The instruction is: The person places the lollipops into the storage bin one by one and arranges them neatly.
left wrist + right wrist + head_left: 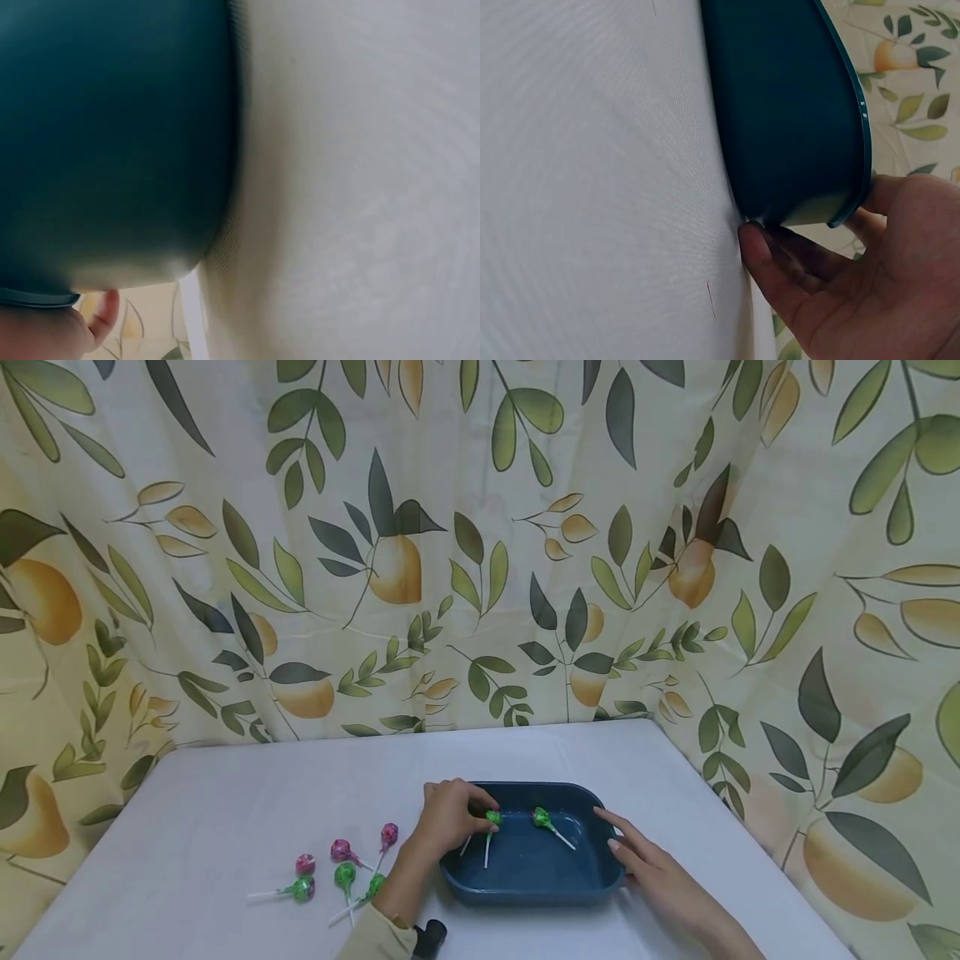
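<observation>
My left hand (450,817) reaches over the left side of a dark blue tray (536,893) and pinches a green-wrapped lollipop (492,817), its white stick pointing down. Another white stick (466,845) shows beside it, its head hidden by the hand. Toward the right inside the tray lies a second green lollipop (542,817). My right hand (652,864) rests against the tray's right end with extended fingers; the right wrist view has fingertips (756,244) low on the outer wall. The left wrist view mostly shows the tray's outer side (120,150).
On the white table (225,810), left of the tray, lie several lollipops, pink (341,850) and green (303,889), some partly behind the left forearm. A black object (431,938) is at the left wrist. A leaf-and-fruit patterned curtain (480,568) surrounds the table's back and sides.
</observation>
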The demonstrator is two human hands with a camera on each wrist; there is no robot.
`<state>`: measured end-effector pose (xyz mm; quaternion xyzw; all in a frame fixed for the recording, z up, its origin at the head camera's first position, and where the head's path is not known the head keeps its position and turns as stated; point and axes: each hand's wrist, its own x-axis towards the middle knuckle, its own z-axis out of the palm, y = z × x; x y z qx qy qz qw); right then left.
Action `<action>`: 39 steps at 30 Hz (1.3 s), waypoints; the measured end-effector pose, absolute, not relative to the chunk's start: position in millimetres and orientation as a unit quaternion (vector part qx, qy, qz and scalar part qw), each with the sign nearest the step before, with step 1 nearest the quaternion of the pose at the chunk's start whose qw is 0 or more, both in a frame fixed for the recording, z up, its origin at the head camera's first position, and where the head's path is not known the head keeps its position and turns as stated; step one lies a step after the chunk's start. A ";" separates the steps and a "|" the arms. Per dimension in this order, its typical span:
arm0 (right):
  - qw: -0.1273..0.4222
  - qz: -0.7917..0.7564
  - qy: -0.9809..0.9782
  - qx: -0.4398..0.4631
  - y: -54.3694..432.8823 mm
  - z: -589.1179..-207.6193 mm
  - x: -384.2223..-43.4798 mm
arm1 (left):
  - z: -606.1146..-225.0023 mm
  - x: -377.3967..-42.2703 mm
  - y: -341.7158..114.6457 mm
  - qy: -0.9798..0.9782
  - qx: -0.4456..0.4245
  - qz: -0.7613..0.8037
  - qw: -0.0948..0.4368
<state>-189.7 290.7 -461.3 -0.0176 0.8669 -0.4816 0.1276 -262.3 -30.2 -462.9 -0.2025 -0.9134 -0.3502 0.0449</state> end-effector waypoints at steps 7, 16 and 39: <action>0.130 -0.483 0.866 -0.015 292.2 -459.1 -187.3 | -466.4 -262.8 -25.2 -0.920 -0.193 -0.337 0.057; 0.131 -0.478 0.868 -0.018 292.7 -460.0 -187.7 | -467.3 -260.9 -24.8 -0.925 -0.183 -0.325 0.066; 0.128 -0.472 0.872 -0.021 289.1 -458.5 -188.7 | -451.7 -261.0 -44.5 -0.892 -0.175 -0.415 0.032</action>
